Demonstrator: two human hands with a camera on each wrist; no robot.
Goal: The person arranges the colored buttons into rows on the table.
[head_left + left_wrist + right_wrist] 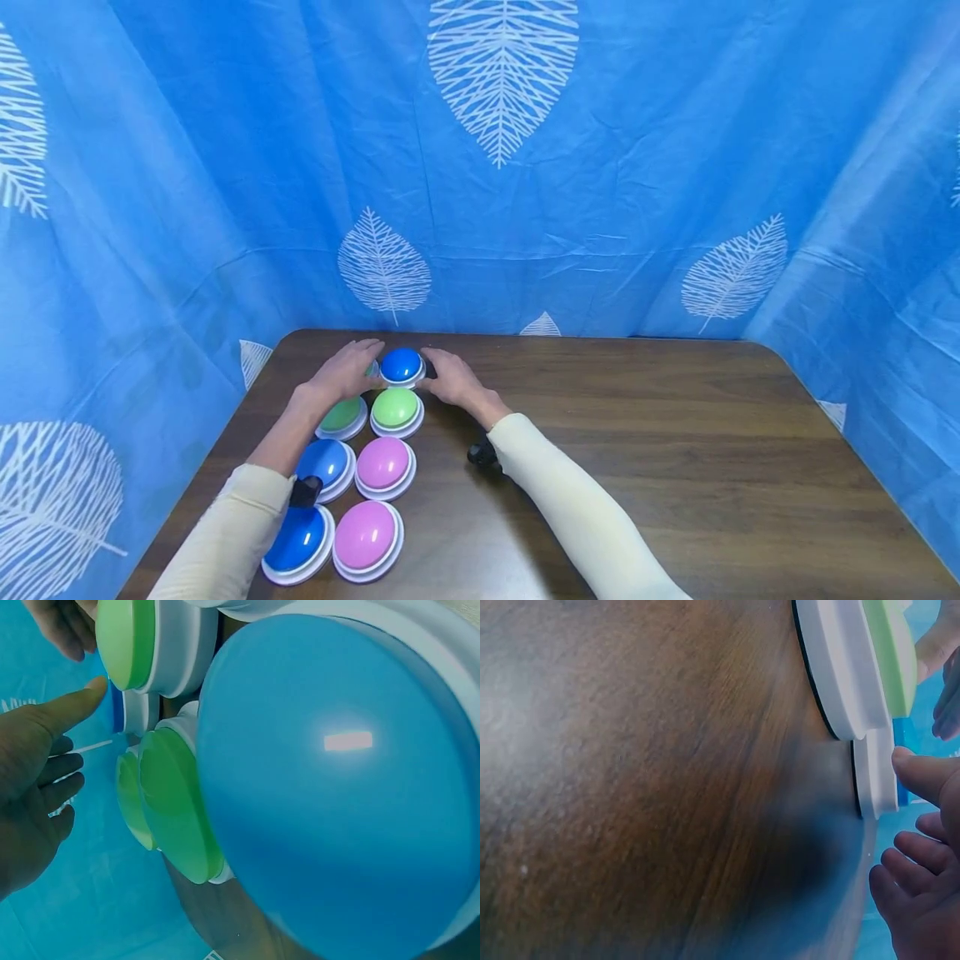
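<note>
The glossy blue domed button on a round white base point(401, 365) sits on the far left part of the brown wood-grain surface point(637, 458), between the left hand point(351, 368) on its left and right hand point(452, 377) on its right. Both hands' fingers are loosely extended, gripping nothing; contact I cannot tell. Round, it shows no long axis; neither hand is clearly nearer.

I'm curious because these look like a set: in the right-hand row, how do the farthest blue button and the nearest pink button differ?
Colour: the farthest blue button is blue; the nearest pink button is pink.
Size: the blue one looks smaller in the head view, the pink one larger, perhaps only through distance.
Shared: both have a shiny dome on a white base and rest on the wooden table.
</note>
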